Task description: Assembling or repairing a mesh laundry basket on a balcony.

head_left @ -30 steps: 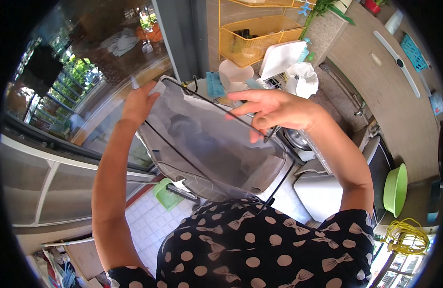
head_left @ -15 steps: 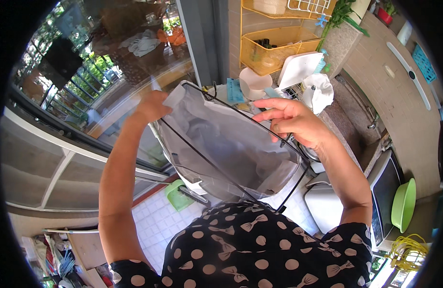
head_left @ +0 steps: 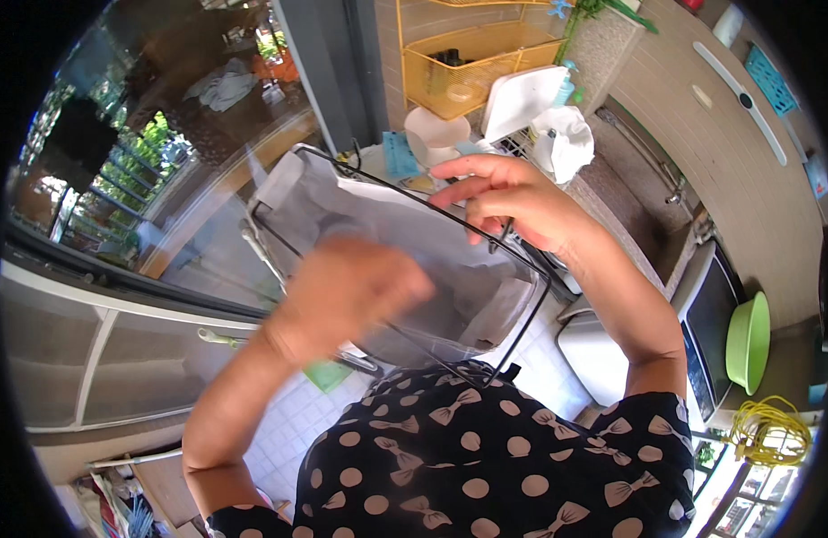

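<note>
A grey fabric bag (head_left: 414,242) stands in front of my body, its mouth open upward, inside a black wire frame (head_left: 523,339). Its near end is close to my shirt. My left hand (head_left: 351,291) is over the bag's near left side, smeared by motion, so its fingers cannot be made out. At the far right rim is my right hand (head_left: 513,202). Its fingers are spread and partly stretched out along the black wire; whether they press on it cannot be told. Inside the bag are folds and shadow, with no contents I can make out.
Beyond the rim are a white tub (head_left: 436,134), a white tray (head_left: 522,100) and a yellow wire shelf (head_left: 477,67). A stone sink (head_left: 643,170) lies to the right, above a white bin (head_left: 593,359). Glass doors (head_left: 181,170) stand at left; a green dustpan (head_left: 327,375) lies on the tiles.
My left hand has left the bag's far left corner and moved toward me and right, across the bag. My right hand stays by the far rim. The whole view has shifted a little.
</note>
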Demonstrator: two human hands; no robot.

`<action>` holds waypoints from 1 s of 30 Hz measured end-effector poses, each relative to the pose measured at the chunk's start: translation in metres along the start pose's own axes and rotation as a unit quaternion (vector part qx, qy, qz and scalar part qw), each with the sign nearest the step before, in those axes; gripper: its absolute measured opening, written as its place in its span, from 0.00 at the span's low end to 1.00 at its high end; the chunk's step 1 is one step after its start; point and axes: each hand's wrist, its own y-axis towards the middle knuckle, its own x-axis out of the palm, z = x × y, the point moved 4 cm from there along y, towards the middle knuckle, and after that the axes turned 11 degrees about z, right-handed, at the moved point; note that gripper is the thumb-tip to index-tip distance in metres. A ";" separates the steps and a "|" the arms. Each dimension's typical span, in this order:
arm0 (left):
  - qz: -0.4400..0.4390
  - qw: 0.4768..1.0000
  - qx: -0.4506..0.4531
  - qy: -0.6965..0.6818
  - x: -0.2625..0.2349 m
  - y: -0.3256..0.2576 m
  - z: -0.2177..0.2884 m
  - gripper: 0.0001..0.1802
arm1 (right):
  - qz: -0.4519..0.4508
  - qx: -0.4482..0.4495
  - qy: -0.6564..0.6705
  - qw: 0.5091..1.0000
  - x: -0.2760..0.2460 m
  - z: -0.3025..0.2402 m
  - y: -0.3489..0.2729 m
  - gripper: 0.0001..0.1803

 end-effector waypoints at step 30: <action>0.003 0.984 0.170 0.052 0.044 -0.022 0.068 0.27 | 0.245 -0.141 -0.121 0.952 -0.019 0.053 -0.067 0.07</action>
